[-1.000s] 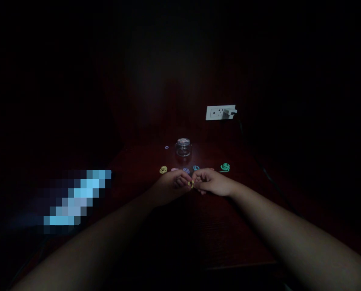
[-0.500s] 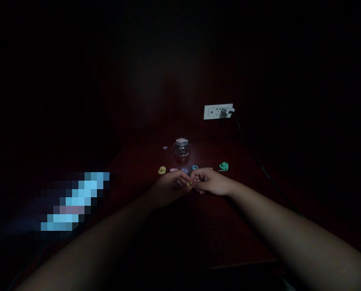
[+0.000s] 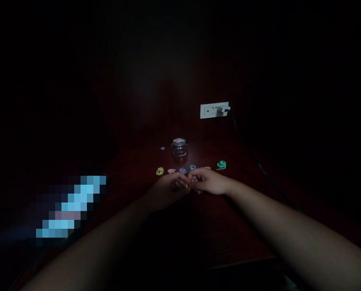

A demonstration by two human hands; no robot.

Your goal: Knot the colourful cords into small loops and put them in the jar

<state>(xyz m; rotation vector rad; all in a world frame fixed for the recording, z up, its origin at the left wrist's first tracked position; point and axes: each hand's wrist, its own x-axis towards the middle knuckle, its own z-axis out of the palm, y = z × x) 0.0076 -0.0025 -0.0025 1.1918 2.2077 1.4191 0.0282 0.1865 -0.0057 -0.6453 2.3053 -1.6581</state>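
The scene is very dark. My left hand and my right hand meet over a dark red wooden table, fingers curled and pinched together on a small yellow rubber band, mostly hidden between them. Just beyond my hands lie small piles of coloured bands: yellow, pink, purple, blue and green. A small clear glass jar stands farther back, with a single purple band to its left.
A white wall socket with a plug and a dark cable running right sits on the wall behind the table. A blurred bright blue patch lies at the left. Everything else is in darkness.
My hands stay pinched together; the yellow band has become more hidden between the fingers. The view has shifted slightly, so things sit a little farther left.
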